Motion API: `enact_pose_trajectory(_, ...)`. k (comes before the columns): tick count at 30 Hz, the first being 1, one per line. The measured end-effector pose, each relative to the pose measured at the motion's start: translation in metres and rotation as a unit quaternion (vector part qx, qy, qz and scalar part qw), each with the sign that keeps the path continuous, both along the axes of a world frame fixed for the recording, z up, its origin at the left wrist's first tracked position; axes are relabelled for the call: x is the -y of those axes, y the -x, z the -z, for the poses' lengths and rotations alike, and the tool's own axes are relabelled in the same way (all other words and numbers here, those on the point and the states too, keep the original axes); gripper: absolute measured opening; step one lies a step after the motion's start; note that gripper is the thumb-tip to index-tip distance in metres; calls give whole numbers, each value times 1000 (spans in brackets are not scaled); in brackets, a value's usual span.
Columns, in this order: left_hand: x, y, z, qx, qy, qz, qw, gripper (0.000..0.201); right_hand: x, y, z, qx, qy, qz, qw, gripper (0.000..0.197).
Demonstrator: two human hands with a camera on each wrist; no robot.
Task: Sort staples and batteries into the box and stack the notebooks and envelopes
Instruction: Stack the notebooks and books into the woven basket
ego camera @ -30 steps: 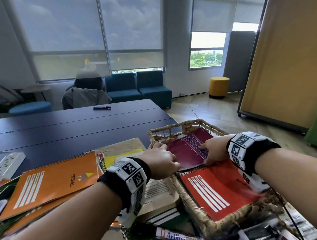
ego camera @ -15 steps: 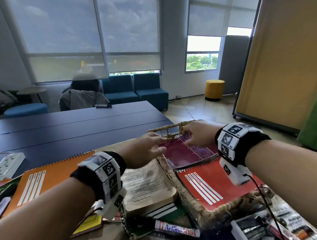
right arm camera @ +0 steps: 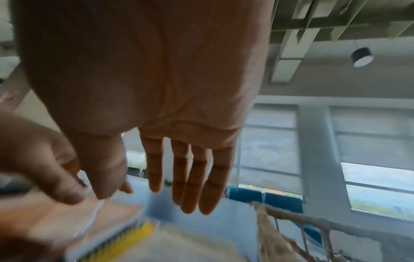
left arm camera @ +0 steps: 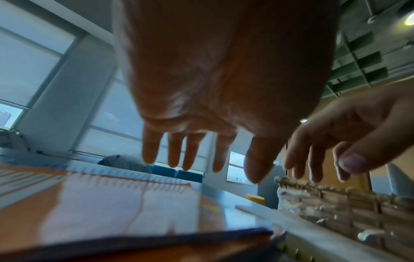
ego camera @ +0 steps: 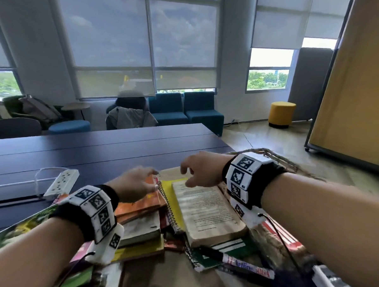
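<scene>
Power strip [ego camera: 61, 183] white, far left of open book [ego camera: 205, 210]. Left hand [ego camera: 135, 184] fingers spread, empty, over orange spiral notebook [ego camera: 139, 202] left of book. Yellow notebook [ego camera: 171, 198] touching book. Right hand [ego camera: 201, 170] loose, empty, above book. Marker [ego camera: 244, 266] below, label unreadable. Wicker basket [ego camera: 276, 159] right; red notebook [ego camera: 286, 237] inside.

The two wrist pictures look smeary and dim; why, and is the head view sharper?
Left wrist: backlit palm of the left hand dark, orange spiral notebook smeared. Right wrist: right hand shadowed, woven straw basket blurred. Head: sharper, edges soft, window frames bowed.
</scene>
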State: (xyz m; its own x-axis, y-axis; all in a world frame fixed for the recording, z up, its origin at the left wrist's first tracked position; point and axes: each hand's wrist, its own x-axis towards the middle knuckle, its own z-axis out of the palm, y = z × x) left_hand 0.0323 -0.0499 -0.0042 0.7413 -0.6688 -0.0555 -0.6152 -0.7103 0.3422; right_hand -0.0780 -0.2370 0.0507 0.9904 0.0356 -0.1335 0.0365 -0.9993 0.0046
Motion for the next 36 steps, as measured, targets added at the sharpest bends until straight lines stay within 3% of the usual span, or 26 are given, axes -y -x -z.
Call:
enact_pose_trajectory(5, -12, 0, 19, -63, -132, -21, 989, 63, -27, -15, 20, -99, 48, 9, 994, 63)
enact_pose_trajectory(10, -10, 8, 17, -88, -163, -27, 982, 65, -39, -37, 34, -144, 70, 30, 987, 65)
enact_pose_trajectory(23, -18, 6, 14, -101, -155, 7, 983, 65, -37, -66, 58, -161, 51, 83, 982, 78)
enact_pose_trajectory(28, -29, -16, 9, -73, -42, -7, 996, 57, -19, -65, 44, -156, -6, 108, 982, 87)
enact_pose_trajectory(31, -32, -36, 11, -45, -53, -17, 997, 72, -4, -66, 38, -169, 2, 108, 980, 100)
enact_pose_trajectory(36, -28, -50, 14, -89, -152, -23, 984, 115, 4, -72, 39, -213, 44, 95, 971, 116)
